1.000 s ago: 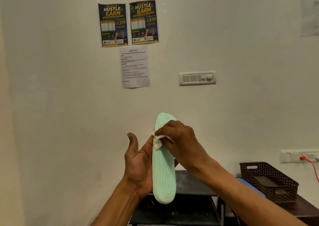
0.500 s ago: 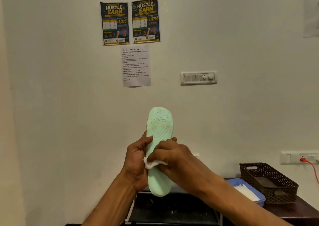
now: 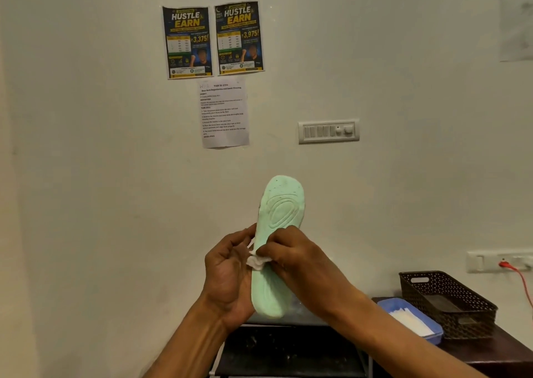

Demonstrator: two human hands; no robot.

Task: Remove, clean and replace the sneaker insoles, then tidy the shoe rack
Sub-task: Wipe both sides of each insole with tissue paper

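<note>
A mint-green insole [image 3: 284, 207] stands upright in front of the wall, its patterned underside facing me. My left hand [image 3: 227, 273] grips it from the left side at mid-length. My right hand [image 3: 291, 258] pinches a crumpled white wipe [image 3: 257, 261] and presses it against the insole's middle. The insole's heel end points down, just above the black shoe rack [image 3: 288, 348]. No sneakers are in view.
A blue tray [image 3: 389, 305] holding white wipes sits on a dark table [image 3: 496, 348] at the right, beside a dark brown woven basket [image 3: 447, 302]. A red cable [image 3: 522, 282] hangs from a wall socket. Posters and a switch panel [image 3: 328, 131] are on the wall.
The insole has turned from edge-on to show its broad patterned underside. My right hand with the wipe has slid down from the toe area to the middle.
</note>
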